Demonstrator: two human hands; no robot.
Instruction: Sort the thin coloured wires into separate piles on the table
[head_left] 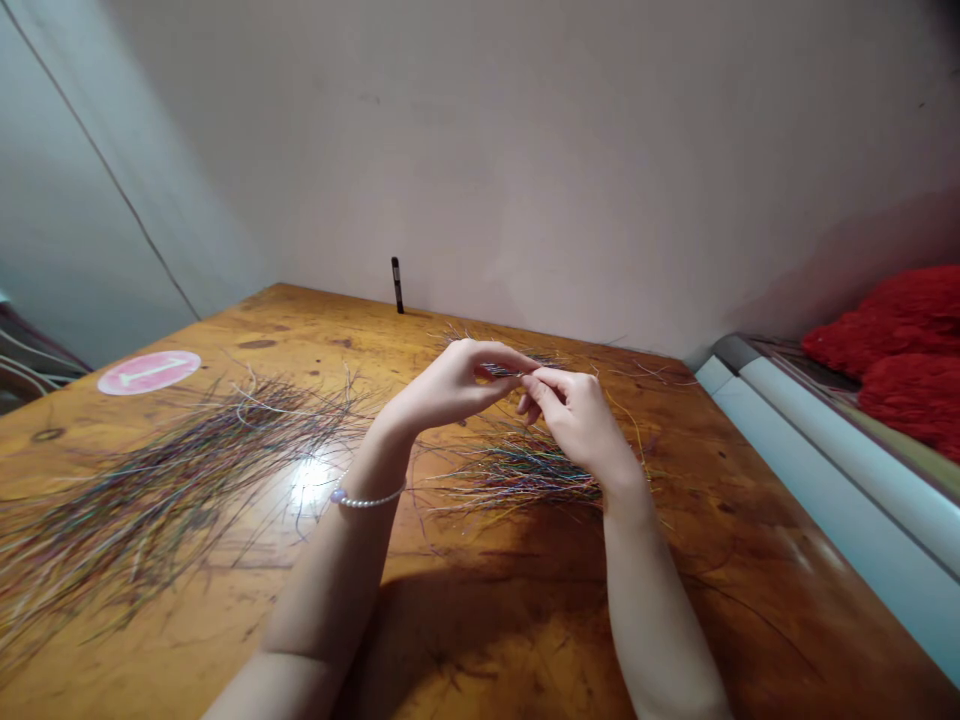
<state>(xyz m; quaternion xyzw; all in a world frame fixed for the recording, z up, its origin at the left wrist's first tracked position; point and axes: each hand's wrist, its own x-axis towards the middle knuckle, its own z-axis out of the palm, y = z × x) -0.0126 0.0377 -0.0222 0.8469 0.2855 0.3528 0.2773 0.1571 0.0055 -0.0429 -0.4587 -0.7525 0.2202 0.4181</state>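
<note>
My left hand and my right hand meet fingertip to fingertip above the table, both pinched closed on a thin wire whose held part is mostly hidden by the fingers. A yellow wire curves out past the back of my right hand; whether it is the one being held I cannot tell. Below the hands lies a short bundle of multicoloured wires. Behind my left hand another bunch of thin wires is partly covered. A beaded bracelet circles my left wrist.
A long, loose heap of multicoloured wires spreads over the left of the wooden table. A pink oval sticker is at the left edge. One black marker stands by the wall. Red fluffy material lies at the right.
</note>
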